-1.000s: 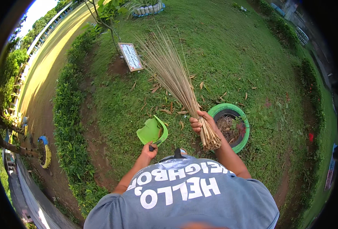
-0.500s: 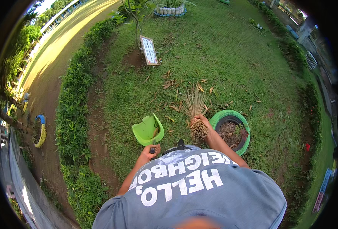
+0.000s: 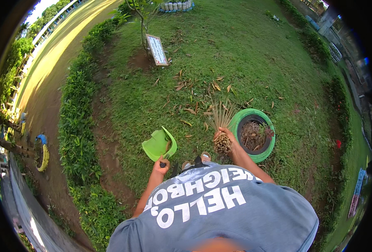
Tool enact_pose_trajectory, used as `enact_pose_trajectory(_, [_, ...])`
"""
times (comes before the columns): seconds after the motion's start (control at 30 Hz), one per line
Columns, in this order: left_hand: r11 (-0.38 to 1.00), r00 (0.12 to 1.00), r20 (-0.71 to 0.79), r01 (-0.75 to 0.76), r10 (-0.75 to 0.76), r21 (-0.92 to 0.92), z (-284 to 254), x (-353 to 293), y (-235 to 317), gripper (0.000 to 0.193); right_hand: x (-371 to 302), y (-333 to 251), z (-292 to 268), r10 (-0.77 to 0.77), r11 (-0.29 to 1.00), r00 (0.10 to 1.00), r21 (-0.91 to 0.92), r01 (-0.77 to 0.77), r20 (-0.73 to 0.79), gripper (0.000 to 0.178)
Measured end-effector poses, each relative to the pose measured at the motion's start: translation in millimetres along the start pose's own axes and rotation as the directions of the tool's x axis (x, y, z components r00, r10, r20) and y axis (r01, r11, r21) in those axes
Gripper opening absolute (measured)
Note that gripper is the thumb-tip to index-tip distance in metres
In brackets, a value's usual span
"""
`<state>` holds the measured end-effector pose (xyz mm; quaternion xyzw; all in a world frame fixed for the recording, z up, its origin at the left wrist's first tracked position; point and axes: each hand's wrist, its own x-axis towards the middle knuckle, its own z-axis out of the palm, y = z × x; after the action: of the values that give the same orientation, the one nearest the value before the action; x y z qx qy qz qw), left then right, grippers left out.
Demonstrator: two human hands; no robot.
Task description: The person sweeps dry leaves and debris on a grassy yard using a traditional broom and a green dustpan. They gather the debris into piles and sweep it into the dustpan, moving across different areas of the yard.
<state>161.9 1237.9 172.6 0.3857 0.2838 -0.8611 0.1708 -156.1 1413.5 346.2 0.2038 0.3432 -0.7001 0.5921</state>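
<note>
My left hand (image 3: 161, 165) is closed round the dark handle of a bright green dustpan (image 3: 156, 144). Some brown leaf litter shows inside the pan near its right wall. In my right hand (image 3: 225, 135) is a stick broom (image 3: 222, 115), gripped near its bundled butt ends, with its thin bristles fanning out ahead over the grass. Brown and yellow dry leaves (image 3: 181, 87) lie scattered on the lawn beyond the bristles. The broom is just left of a green-painted tyre planter (image 3: 235, 122), and apart from the dustpan.
The tyre holds dry litter and a small reddish plant (image 3: 266, 130). Ahead, a framed sign (image 3: 157, 50) leans by a slender tree (image 3: 142, 29). A low hedge (image 3: 79, 113) runs along the left, another (image 3: 339, 101) along the right. My sandalled feet (image 3: 205, 156) show below the broom.
My view has shifted slightly forward, bringing my feet into sight. The broom has moved a little to the right, closer to the tyre. Both hands keep their holds.
</note>
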Motion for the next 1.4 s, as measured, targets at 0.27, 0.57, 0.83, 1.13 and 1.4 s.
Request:
enact_pose_trajectory(0.27, [0.992,0.995,0.014,-0.097,0.099,-0.083,-4,-31,9,0.011,3,26,33,0.034,0.983,0.999,-0.181,-0.041,-0.041,0.017])
enact_pose_trajectory(0.57, [0.9,0.952,0.157,-0.183,0.262,-0.395,-21,-45,10,0.026,25,39,31,0.415,0.879,0.89,-0.171,-0.446,-0.189,0.018])
enact_pose_trajectory(0.83, [0.796,0.843,0.036,-0.49,0.536,-0.356,-42,-52,-8,0.025,88,98,-5,0.745,0.638,0.642,0.089,-0.765,0.18,0.022])
enact_pose_trajectory(1.13, [0.745,0.816,-0.08,-0.559,0.573,-0.365,-26,-19,-51,0.017,148,-100,-126,0.24,0.944,0.958,-0.19,-0.268,-0.159,0.013])
enact_pose_trajectory(1.4, [0.787,0.849,-0.04,-0.505,0.527,-0.354,45,60,-98,0.009,68,-213,-124,-0.139,0.877,0.988,-0.472,0.094,-0.062,0.08])
